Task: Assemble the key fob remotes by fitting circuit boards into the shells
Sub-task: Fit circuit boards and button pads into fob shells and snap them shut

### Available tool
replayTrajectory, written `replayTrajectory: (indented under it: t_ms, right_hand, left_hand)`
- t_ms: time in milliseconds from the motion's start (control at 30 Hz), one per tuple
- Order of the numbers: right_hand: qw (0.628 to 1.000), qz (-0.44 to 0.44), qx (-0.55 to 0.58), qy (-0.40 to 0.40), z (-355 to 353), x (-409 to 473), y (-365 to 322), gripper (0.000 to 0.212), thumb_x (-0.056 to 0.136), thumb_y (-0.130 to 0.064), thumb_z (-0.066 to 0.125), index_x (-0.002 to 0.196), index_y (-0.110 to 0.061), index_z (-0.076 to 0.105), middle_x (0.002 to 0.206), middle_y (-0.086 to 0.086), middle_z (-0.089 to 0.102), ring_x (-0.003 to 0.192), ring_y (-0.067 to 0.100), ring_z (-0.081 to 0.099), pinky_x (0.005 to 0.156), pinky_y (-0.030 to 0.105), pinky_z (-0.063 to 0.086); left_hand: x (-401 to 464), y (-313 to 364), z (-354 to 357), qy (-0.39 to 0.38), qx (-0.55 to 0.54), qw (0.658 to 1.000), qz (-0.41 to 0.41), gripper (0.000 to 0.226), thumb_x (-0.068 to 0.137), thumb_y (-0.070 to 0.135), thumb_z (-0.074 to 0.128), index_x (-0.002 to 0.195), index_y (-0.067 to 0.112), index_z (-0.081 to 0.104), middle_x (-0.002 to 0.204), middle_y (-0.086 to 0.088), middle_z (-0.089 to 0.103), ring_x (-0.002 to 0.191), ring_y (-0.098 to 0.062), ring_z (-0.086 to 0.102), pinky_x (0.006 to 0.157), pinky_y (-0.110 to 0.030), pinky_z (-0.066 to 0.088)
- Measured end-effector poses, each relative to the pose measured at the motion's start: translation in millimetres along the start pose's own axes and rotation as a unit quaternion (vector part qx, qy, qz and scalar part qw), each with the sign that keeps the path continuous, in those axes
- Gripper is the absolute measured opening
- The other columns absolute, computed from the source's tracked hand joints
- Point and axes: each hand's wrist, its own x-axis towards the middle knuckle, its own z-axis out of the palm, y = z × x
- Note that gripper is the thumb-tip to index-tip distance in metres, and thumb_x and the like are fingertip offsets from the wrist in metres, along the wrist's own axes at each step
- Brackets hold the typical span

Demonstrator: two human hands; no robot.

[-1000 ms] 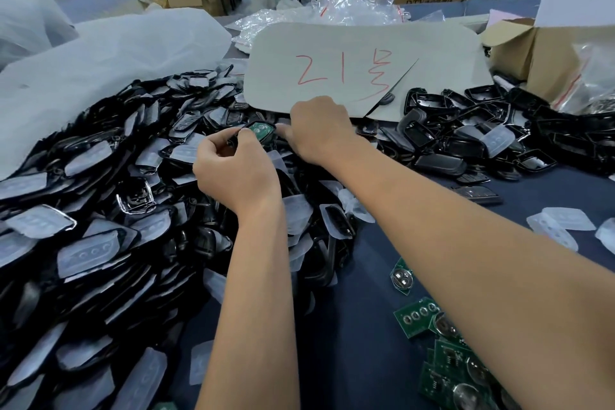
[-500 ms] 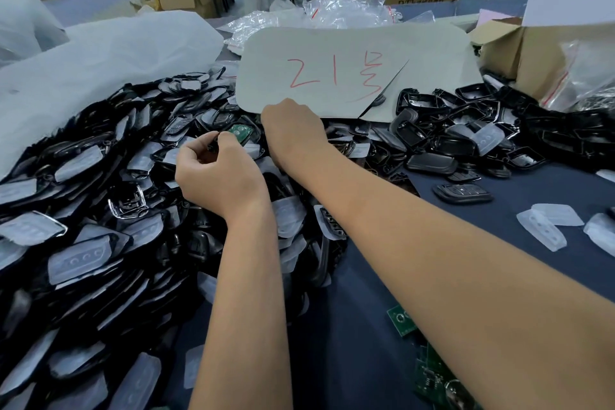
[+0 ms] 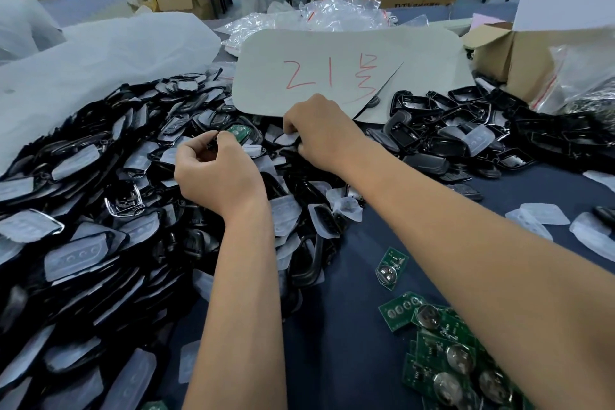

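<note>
Head view, left hand (image 3: pixel 218 173) grip pinching black shell (image 3: pixel 213 143), right hand (image 3: pixel 319 133) grip pinching translucent-padded shell (image 3: pixel 288 140).

Dim, even light with a cool bluish cast and soft shadows. Small glints sit on the glossy black shells (image 3: pixel 429 143). Wide-angle distortion bends the frame's edges; the upper background is soft and blurred.

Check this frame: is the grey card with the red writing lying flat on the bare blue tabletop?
No, the grey card lies tilted on the heaps of black shells, above the blue tabletop.
</note>
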Motion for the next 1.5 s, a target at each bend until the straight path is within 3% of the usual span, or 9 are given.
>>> replayTrajectory:
  t_ms: [333,500,633,767,933,1133,1200,1367,1500]
  right_hand:
    - [0.995,0.004,0.038,0.087,-13.1,-23.1,-0.9,0.044,0.084,0.012,0.048,0.115,-0.007,0.073,0.101,0.015,0.074,0.097,0.035,0.069,0.083,0.044,0.055]
    - [0.977,0.029,0.117,0.178,-38.4,-63.0,24.7,0.038,0.085,0.008,0.052,0.112,-0.003,0.076,0.102,0.015,0.078,0.099,0.034,0.072,0.091,0.044,0.053]
    - [0.987,0.011,0.088,0.133,-42.0,-118.6,50.0,0.04,0.08,0.011,0.055,0.11,-0.003,0.077,0.101,0.014,0.078,0.095,0.037,0.07,0.085,0.047,0.054]
    - [0.994,-0.034,0.075,0.07,-34.8,-153.1,62.8,0.04,0.076,0.011,0.051,0.105,0.001,0.076,0.103,0.017,0.077,0.096,0.04,0.07,0.085,0.051,0.054]
    - [0.993,-0.062,0.081,0.061,-30.1,-162.6,71.8,0.031,0.084,0.012,0.07,0.11,-0.003,0.08,0.116,0.013,0.075,0.113,0.042,0.064,0.098,0.05,0.052]
    - [0.981,-0.012,0.077,0.175,-34.5,-173.6,82.0,0.018,0.094,-0.014,0.075,0.11,-0.011,0.082,0.123,0.005,0.075,0.118,0.034,0.059,0.101,0.047,0.048]
    - [0.961,0.048,0.124,0.242,-38.0,-182.4,84.8,0.016,0.092,-0.012,0.076,0.106,-0.01,0.082,0.113,-0.001,0.077,0.112,0.025,0.06,0.099,0.036,0.048]
    - [0.868,0.237,0.327,0.289,-36.6,-212.9,97.0,0.019,0.091,-0.03,0.07,0.072,-0.028,0.073,0.066,-0.016,0.065,0.066,-0.001,0.056,0.062,0.014,0.04]
    - [0.786,0.282,0.478,0.273,-27.1,-227.9,97.0,0.023,0.088,-0.033,0.067,0.074,-0.014,0.07,0.061,0.008,0.057,0.053,0.009,0.049,0.063,0.035,0.046]
  left_hand:
    - [-4.8,2.1,1.3,-0.016,0.011,0.999,0.03,0.006,0.079,0.011,0.068,0.084,0.014,0.071,0.077,0.009,0.063,0.063,-0.002,0.058,0.057,-0.014,0.047]
    - [-11.8,3.7,5.5,-0.063,0.011,0.997,0.035,0.006,0.076,0.014,0.069,0.081,0.018,0.068,0.082,-0.002,0.069,0.071,-0.019,0.064,0.069,-0.035,0.06]
    - [-29.4,4.8,12.6,-0.16,0.022,0.986,0.037,0.008,0.076,0.017,0.071,0.079,0.024,0.069,0.082,-0.008,0.071,0.08,-0.038,0.07,0.078,-0.053,0.059]
    - [-47.1,2.4,18.9,-0.26,0.064,0.962,0.06,0.006,0.077,0.022,0.071,0.081,0.026,0.069,0.085,-0.008,0.073,0.082,-0.038,0.071,0.078,-0.057,0.059]
    - [-59.8,-4.5,19.2,-0.376,0.15,0.909,0.102,0.008,0.083,0.016,0.075,0.082,0.024,0.073,0.074,-0.002,0.072,0.068,-0.021,0.068,0.076,-0.05,0.062]
    - [-59.2,4.1,18.7,-0.447,0.061,0.891,0.052,0.02,0.087,0.006,0.074,0.08,0.024,0.077,0.065,0.006,0.068,0.053,-0.011,0.056,0.052,-0.026,0.048]
    - [-59.3,9.7,15.9,-0.528,0.034,0.848,0.014,0.021,0.09,0.004,0.073,0.085,0.022,0.081,0.071,0.001,0.071,0.053,-0.011,0.053,0.051,-0.022,0.045]
    - [-89.4,11.0,11.6,-0.784,0.193,0.589,-0.012,0.014,0.085,0.008,0.083,0.096,0.011,0.074,0.07,-0.005,0.07,0.052,-0.009,0.053,0.047,-0.017,0.043]
    - [-126.8,-4.8,17.7,-0.771,0.295,0.554,0.107,0.026,0.076,0.021,0.093,0.086,0.014,0.069,0.071,0.003,0.069,0.057,-0.005,0.06,0.059,-0.021,0.048]
